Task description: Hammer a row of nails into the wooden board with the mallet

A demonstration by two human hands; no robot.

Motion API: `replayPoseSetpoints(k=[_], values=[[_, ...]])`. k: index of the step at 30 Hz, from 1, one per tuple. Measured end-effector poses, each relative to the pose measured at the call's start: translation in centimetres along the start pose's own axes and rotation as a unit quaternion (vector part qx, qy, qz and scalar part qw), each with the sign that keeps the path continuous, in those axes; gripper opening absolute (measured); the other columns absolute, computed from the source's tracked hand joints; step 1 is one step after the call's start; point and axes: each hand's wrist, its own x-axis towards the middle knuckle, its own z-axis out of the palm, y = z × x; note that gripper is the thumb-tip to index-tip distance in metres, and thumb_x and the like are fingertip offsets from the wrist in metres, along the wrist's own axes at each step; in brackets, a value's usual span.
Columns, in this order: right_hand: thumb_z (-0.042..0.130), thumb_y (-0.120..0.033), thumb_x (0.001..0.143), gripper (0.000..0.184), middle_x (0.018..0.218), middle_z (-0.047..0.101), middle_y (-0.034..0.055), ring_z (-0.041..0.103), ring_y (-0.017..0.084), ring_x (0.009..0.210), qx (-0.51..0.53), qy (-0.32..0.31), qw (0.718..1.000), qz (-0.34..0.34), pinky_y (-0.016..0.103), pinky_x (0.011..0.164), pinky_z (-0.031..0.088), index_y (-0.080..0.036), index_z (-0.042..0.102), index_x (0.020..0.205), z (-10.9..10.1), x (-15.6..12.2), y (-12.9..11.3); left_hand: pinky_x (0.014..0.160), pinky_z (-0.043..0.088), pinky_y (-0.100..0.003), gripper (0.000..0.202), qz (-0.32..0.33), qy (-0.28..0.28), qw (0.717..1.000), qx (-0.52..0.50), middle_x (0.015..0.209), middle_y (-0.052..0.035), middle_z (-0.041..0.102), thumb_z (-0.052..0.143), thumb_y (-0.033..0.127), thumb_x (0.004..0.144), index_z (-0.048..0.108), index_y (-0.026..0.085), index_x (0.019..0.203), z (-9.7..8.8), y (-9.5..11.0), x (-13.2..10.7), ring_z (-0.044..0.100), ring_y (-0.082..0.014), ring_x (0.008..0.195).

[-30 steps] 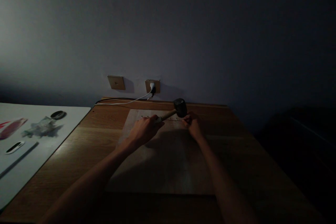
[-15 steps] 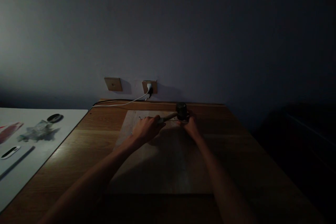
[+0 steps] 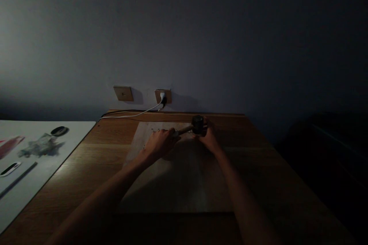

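My left hand [image 3: 161,141] is closed round the handle of a mallet [image 3: 197,124], which has a dark, thick head and a pale handle. The handle points right, bringing the head up beside my right hand [image 3: 209,138]. My right hand's fingers are curled at the far right part of a pale wooden board [image 3: 172,187], partly behind the mallet head. Whatever they pinch is hidden and too dark to name. Several small pins or nails [image 3: 152,130] stand up near the board's far left side, close to my left hand.
The board lies on a brown wooden table [image 3: 94,157] against a wall. A socket [image 3: 163,96] with a white plug and cables is above its far edge. On a white table [image 3: 43,176] at left are a crumpled plastic bag [image 3: 43,145], a round dark object [image 3: 59,131] and a grey strip [image 3: 18,180].
The mallet head is slightly lower beside my right hand. Both hands keep nearly the same place, and the whole view has shifted a little.
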Motion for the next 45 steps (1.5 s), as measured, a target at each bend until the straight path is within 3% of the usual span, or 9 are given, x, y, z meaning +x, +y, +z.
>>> replayPoseSetpoints(k=[3, 5, 9, 13, 20, 24, 30, 35, 45], values=[[0.086, -0.039, 0.053, 0.086, 0.120, 0.062, 0.0073, 0.063, 0.026, 0.105, 0.121, 0.018, 0.991, 0.055, 0.042, 0.095, 0.051, -0.028, 0.057, 0.134, -1.2, 0.3, 1.1, 0.070, 0.047, -0.031, 0.041, -0.008, 0.006, 1.000, -0.007, 0.096, -0.0122, 0.075, 0.044, 0.055, 0.102, 0.064, 0.023, 0.117, 0.2, -1.0, -0.9, 0.073, -0.0283, 0.086], [0.079, -0.040, 0.059, 0.076, 0.117, 0.064, 0.0062, 0.064, 0.023, 0.100, 0.167, 0.069, 0.979, 0.090, 0.039, 0.090, 0.052, -0.028, 0.057, 0.130, -2.2, 0.6, 2.2, 0.067, 0.046, -0.030, 0.039, -0.015, 0.018, 1.000, -0.019, 0.098, -0.0109, 0.076, 0.044, 0.054, 0.102, 0.063, 0.023, 0.116, 0.3, -2.1, -1.9, 0.073, -0.0270, 0.085], [0.065, -0.044, 0.067, 0.055, 0.104, 0.061, 0.0035, 0.062, 0.021, 0.092, 0.168, 0.188, 0.956, 0.148, 0.036, 0.083, 0.050, -0.026, 0.055, 0.118, -3.7, 1.1, 4.3, 0.066, 0.045, -0.028, 0.034, -0.001, 0.029, 0.998, -0.052, 0.097, -0.0086, 0.076, 0.046, 0.052, 0.102, 0.063, 0.022, 0.108, 0.6, -4.1, -4.0, 0.073, -0.0242, 0.084], [0.064, -0.041, 0.061, 0.049, 0.096, 0.057, 0.0013, 0.058, 0.020, 0.086, 0.160, 0.226, 0.944, 0.180, 0.035, 0.080, 0.048, -0.024, 0.054, 0.106, -3.7, 0.8, 5.2, 0.067, 0.047, -0.027, 0.028, 0.030, 0.029, 0.996, -0.080, 0.100, -0.0059, 0.076, 0.049, 0.046, 0.102, 0.063, 0.024, 0.109, 0.9, -4.5, -6.1, 0.073, -0.0222, 0.083], [0.064, -0.037, 0.060, 0.046, 0.096, 0.059, 0.0014, 0.058, 0.020, 0.086, 0.136, 0.234, 0.942, 0.200, 0.034, 0.078, 0.048, -0.024, 0.057, 0.104, -3.9, 0.3, 4.9, 0.080, 0.053, -0.031, 0.030, 0.102, -0.002, 0.994, -0.044, 0.107, -0.0065, 0.070, 0.054, 0.029, 0.100, 0.060, 0.026, 0.129, 2.3, -4.0, -7.8, 0.069, -0.0219, 0.094], [0.064, -0.037, 0.062, 0.045, 0.097, 0.061, 0.0023, 0.059, 0.021, 0.085, 0.124, 0.229, 0.944, 0.203, 0.033, 0.075, 0.048, -0.023, 0.059, 0.104, -4.1, 0.2, 4.8, 0.082, 0.056, -0.032, 0.038, 0.154, 0.029, 0.986, -0.049, 0.114, -0.0096, 0.064, 0.048, 0.017, 0.100, 0.054, 0.023, 0.137, 4.1, -4.5, -8.1, 0.065, -0.0219, 0.101], [0.062, -0.037, 0.062, 0.041, 0.096, 0.063, 0.0029, 0.059, 0.021, 0.086, 0.106, 0.218, 0.952, 0.189, 0.035, 0.078, 0.048, -0.024, 0.061, 0.101, -3.9, 0.2, 5.0, 0.085, 0.058, -0.037, 0.045, 0.226, 0.097, 0.968, -0.053, 0.114, -0.0101, 0.062, 0.048, 0.015, 0.100, 0.046, 0.023, 0.145, 5.8, -5.2, -8.9, 0.061, -0.0231, 0.103], [0.061, -0.033, 0.059, 0.034, 0.091, 0.065, 0.0031, 0.060, 0.023, 0.086, 0.095, 0.199, 0.961, 0.165, 0.039, 0.083, 0.049, -0.023, 0.061, 0.092, -3.5, 0.5, 5.0, 0.090, 0.055, -0.039, 0.048, 0.269, 0.131, 0.954, -0.025, 0.114, -0.0104, 0.061, 0.050, 0.013, 0.099, 0.046, 0.023, 0.146, 5.8, -5.2, -9.7, 0.057, -0.0242, 0.104], [0.059, -0.033, 0.067, 0.023, 0.088, 0.069, 0.0058, 0.063, 0.024, 0.085, 0.057, 0.130, 0.983, 0.120, 0.042, 0.085, 0.052, -0.022, 0.063, 0.088, -3.2, 0.3, 3.8, 0.096, 0.051, -0.044, 0.047, 0.261, 0.080, 0.962, -0.012, 0.116, -0.0121, 0.062, 0.045, 0.018, 0.103, 0.045, 0.025, 0.149, 5.7, -4.7, -10.4, 0.056, -0.0260, 0.106]])
